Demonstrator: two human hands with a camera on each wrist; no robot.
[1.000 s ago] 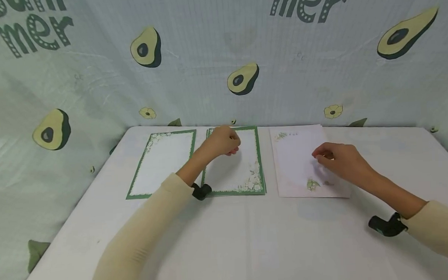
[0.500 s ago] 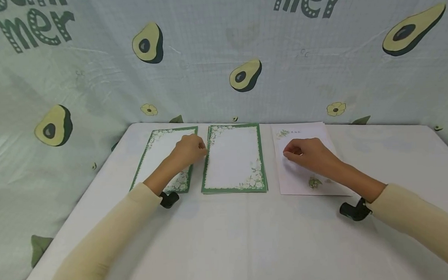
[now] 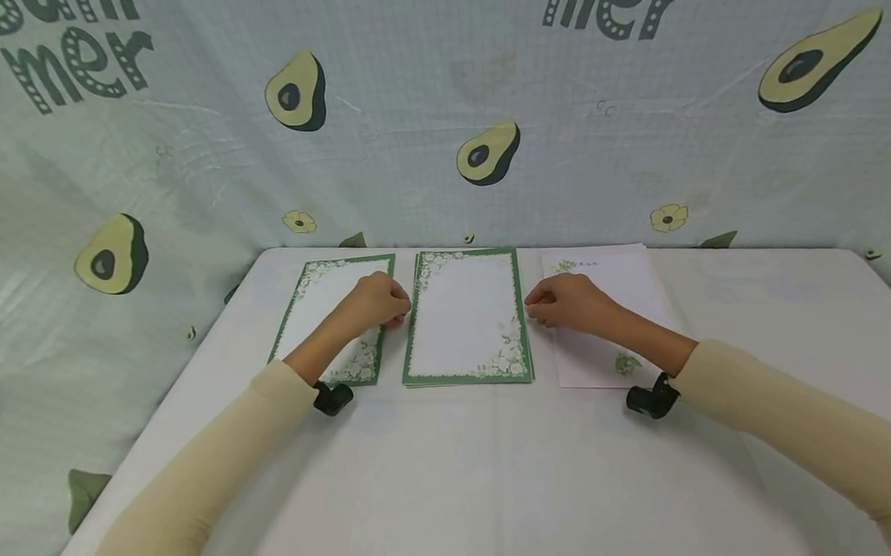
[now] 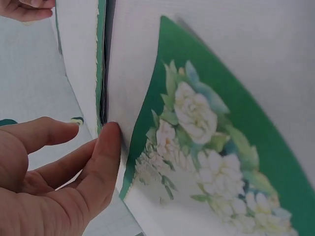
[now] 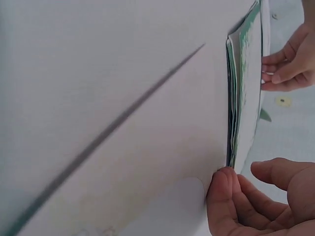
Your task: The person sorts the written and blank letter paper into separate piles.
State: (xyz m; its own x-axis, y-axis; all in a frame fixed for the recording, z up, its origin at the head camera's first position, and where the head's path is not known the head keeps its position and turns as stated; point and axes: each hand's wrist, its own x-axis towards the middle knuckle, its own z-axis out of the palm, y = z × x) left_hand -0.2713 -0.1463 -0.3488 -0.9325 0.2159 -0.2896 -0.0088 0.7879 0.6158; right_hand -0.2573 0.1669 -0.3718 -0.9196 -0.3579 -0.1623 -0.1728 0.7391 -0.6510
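Observation:
A stack of green-bordered floral paper [image 3: 464, 314] lies in the middle of the table between my hands. My left hand [image 3: 375, 302] is at its left long edge, over part of the left floral sheet [image 3: 326, 287]. In the left wrist view, the fingertips [image 4: 109, 137] meet the stack's side while the thumb stands away. My right hand [image 3: 569, 302] is at the opposite edge, above the pale pink sheet [image 3: 628, 274]. The right wrist view shows its fingertips [image 5: 224, 179] against the layered sheet edges [image 5: 234, 103], thumb apart.
The white table [image 3: 462, 476] stretches toward me in front of the papers. Behind it hangs a pale cloth [image 3: 392, 89] printed with avocados and lettering. Black wrist cameras sit under my left cuff [image 3: 333, 397] and right cuff [image 3: 652, 397].
My left hand has moved left off the middle stack to its left edge. My right hand has moved left across the pink sheet to the stack's right edge.

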